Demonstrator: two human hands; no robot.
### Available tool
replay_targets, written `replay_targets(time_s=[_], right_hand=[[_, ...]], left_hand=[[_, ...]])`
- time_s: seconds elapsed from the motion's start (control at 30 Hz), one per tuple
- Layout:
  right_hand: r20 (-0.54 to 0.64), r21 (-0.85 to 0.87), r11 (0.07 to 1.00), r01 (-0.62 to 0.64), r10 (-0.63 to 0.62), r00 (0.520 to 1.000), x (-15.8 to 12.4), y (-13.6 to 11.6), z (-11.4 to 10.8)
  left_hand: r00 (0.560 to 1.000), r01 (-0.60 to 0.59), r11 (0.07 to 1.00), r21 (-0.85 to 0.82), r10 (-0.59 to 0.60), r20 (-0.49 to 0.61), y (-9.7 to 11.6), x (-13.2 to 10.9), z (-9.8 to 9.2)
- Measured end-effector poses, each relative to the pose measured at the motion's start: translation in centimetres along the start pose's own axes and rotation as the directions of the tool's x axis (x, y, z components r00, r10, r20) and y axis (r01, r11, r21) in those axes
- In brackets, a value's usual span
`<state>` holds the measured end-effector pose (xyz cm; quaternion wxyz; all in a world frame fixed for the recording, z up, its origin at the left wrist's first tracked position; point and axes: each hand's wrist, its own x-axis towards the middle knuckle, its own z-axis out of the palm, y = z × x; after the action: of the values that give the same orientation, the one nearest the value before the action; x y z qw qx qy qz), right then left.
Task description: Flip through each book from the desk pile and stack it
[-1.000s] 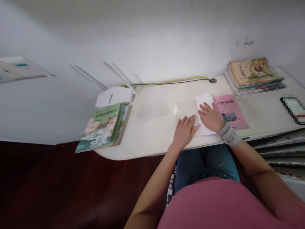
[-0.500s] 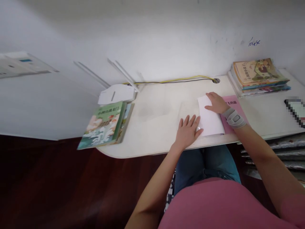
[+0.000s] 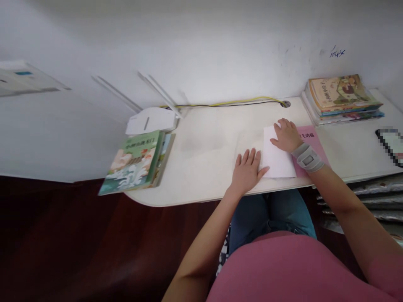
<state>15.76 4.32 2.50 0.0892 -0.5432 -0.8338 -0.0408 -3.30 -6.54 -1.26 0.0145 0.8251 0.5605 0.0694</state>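
A pink book [image 3: 312,147] lies near the front of the white desk, its white inner side [image 3: 277,163] folded out to the left. My right hand [image 3: 286,136], with a grey band on its wrist, rests on the upper part of that white side, fingers apart and slightly bent. Flat on the desk at its left edge is my left hand [image 3: 247,172], fingers spread and thumb reaching onto the white surface. A faint see-through sheet [image 3: 248,139] seems to extend above and under the left hand. Some of the pink cover is hidden by my right hand and wrist.
A green picture book [image 3: 135,161] tops a stack overhanging the desk's left end, before a white router [image 3: 153,121]. More books [image 3: 343,98] are piled at the back right. A phone [image 3: 392,144] lies far right. Cables [image 3: 233,102] run along the wall.
The white side now lies flatter and straighter against the desk. My right hand has shifted slightly up along it, and my left fingers have moved a little. The view has turned slightly.
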Motion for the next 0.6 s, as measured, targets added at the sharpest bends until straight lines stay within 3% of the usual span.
replay_targets(time_s=[0.17,0.3,0.43,0.6], right_hand=[[0.044,-0.031,0.999,0.011,-0.010,0.999,-0.1,0.1,-0.6],[0.084,0.007,0.999,0.031,-0.032,0.996,-0.1,0.1,-0.5],[0.079,0.033,0.999,0.043,-0.045,0.996,0.0,0.2,0.0],[0.053,0.039,0.998,0.058,-0.060,0.997,0.1,0.5,0.4]], left_hand=[[1.000,-0.007,1.000,0.008,0.007,-0.002,0.1,-0.3,-0.1],[0.999,-0.037,0.999,-0.009,0.037,0.029,-0.5,0.5,-1.4],[0.996,-0.048,0.998,-0.034,0.051,0.071,-2.0,4.1,-2.8],[0.982,-0.057,0.998,-0.028,0.061,0.177,-3.7,8.6,-1.4]])
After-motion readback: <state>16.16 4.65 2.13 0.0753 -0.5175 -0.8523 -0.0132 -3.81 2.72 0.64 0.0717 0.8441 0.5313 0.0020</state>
